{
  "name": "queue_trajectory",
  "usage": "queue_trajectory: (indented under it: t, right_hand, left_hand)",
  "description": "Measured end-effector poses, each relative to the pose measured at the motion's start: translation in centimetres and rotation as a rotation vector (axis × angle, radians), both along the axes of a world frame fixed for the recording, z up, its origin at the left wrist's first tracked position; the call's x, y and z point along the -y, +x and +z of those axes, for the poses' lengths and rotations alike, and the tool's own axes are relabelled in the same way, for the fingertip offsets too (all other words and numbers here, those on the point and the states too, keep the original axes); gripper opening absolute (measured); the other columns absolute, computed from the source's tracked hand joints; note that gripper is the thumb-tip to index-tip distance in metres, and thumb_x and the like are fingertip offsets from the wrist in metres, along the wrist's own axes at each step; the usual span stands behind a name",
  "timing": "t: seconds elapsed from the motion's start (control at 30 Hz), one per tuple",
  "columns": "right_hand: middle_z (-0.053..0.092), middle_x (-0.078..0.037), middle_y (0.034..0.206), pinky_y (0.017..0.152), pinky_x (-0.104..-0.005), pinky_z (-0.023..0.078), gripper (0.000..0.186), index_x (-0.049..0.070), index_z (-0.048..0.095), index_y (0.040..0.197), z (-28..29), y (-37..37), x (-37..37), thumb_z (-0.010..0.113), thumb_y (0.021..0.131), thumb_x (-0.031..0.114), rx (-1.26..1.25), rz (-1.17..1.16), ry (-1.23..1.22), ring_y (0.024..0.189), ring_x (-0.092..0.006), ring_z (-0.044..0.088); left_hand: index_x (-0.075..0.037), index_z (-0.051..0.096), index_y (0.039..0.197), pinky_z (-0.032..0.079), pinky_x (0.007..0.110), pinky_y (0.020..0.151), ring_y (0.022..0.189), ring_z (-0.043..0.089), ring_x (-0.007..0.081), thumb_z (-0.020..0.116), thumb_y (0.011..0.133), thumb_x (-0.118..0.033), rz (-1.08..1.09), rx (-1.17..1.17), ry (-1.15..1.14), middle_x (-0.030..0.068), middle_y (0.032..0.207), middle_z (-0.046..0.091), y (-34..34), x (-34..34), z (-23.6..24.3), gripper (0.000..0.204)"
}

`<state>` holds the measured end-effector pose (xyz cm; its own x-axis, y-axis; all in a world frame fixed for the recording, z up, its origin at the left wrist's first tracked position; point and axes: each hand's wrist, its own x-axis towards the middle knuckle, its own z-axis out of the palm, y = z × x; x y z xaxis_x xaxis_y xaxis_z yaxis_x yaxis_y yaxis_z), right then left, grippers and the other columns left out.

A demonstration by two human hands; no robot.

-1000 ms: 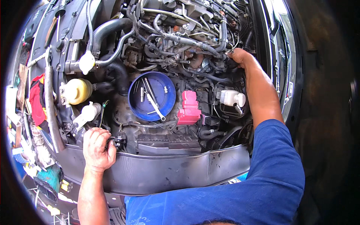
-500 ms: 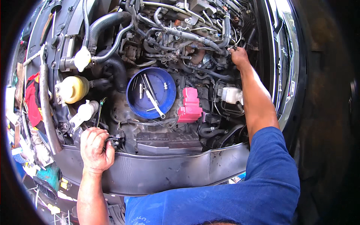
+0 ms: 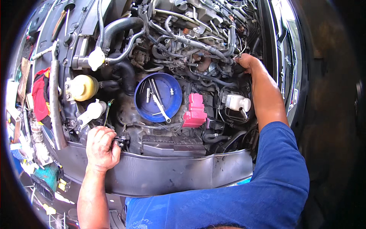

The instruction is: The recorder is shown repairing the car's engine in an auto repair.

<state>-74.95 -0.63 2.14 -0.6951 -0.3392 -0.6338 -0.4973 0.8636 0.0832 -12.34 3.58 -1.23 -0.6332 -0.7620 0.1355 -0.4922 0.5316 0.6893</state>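
My left hand (image 3: 101, 150) is curled on the front left edge of an open engine bay, against a black fitting (image 3: 122, 140); what its fingers grip is mostly hidden. My right hand (image 3: 247, 63) reaches to the back right among hoses (image 3: 223, 53), its fingers bent round something small beside the engine that I cannot make out. Between them sit a blue bowl (image 3: 143, 107) holding a wrench and other metal tools, a pink plastic cover (image 3: 195, 118) and a white reservoir (image 3: 238, 102).
A grey padded mat (image 3: 160, 173) covers the front edge below me. On the left are a yellow reservoir (image 3: 82, 88), a padded bar (image 3: 56, 107), a red cloth (image 3: 40, 95) and cluttered tools. The windscreen edge and dark bodywork run along the right side.
The view has shifted slightly. My right hand has turned a little at the same spot by the hoses, its fingertips now more tucked in. My left hand stays where it was.
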Motion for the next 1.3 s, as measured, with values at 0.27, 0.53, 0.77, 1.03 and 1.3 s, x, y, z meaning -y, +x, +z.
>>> queue_trajectory:
  t: [0.27, 0.53, 0.77, 1.03, 1.3]
  right_hand:
    - [0.071, -0.022, 0.105, 0.085, -0.0438, 0.051, 0.049, -0.008, 0.065, 0.119, -3.7, -1.7, -2.1, 0.068, 0.089, 0.031, -0.294, 0.155, -0.286, 0.093, -0.0299, 0.067]
    - [0.073, -0.02, 0.096, 0.083, -0.0403, 0.051, 0.04, -0.005, 0.071, 0.103, -4.5, -0.7, -2.8, 0.07, 0.085, 0.03, -0.311, 0.139, -0.421, 0.09, -0.0294, 0.069]
    - [0.069, -0.028, 0.109, 0.093, -0.0425, 0.051, 0.05, -0.002, 0.072, 0.106, -5.2, -3.5, -3.1, 0.068, 0.08, 0.04, -0.365, 0.187, -0.402, 0.106, -0.0386, 0.067]
    - [0.073, -0.019, 0.101, 0.077, -0.0449, 0.052, 0.041, -0.002, 0.072, 0.106, -3.1, -3.0, -1.5, 0.074, 0.088, 0.035, -0.014, 0.215, -0.27, 0.085, -0.0288, 0.067]
    - [0.064, -0.008, 0.083, 0.056, -0.0424, 0.049, 0.023, 0.006, 0.072, 0.101, -1.3, -1.2, 0.0, 0.07, 0.093, 0.027, -0.06, 0.102, -0.095, 0.072, -0.0215, 0.058]
  left_hand:
    - [-0.005, 0.062, 0.09, 0.048, 0.044, 0.09, 0.093, 0.061, 0.0322, 0.064, 0.062, -0.004, -0.002, 0.002, 0.005, 0.0106, 0.092, 0.064, 0.0, 0.1, 0.0, 0.028]
    - [-0.004, 0.062, 0.09, 0.048, 0.044, 0.089, 0.093, 0.062, 0.0323, 0.063, 0.063, -0.004, 0.007, 0.032, 0.016, 0.0107, 0.093, 0.065, -0.1, 0.2, 0.1, 0.027]
    - [-0.005, 0.062, 0.091, 0.048, 0.043, 0.089, 0.093, 0.062, 0.0317, 0.064, 0.063, -0.003, 0.003, 0.003, -0.017, 0.0105, 0.093, 0.065, -0.4, 0.3, 0.0, 0.029]
    - [-0.004, 0.061, 0.092, 0.048, 0.044, 0.091, 0.093, 0.062, 0.0331, 0.063, 0.065, -0.003, -0.026, 0.029, -0.008, 0.0122, 0.092, 0.064, -0.1, 0.1, 0.0, 0.027]
    - [-0.002, 0.062, 0.095, 0.049, 0.041, 0.083, 0.088, 0.062, 0.0329, 0.064, 0.075, -0.002, 0.084, -0.01, 0.217, 0.0144, 0.094, 0.064, -2.0, 0.4, 1.2, 0.02]
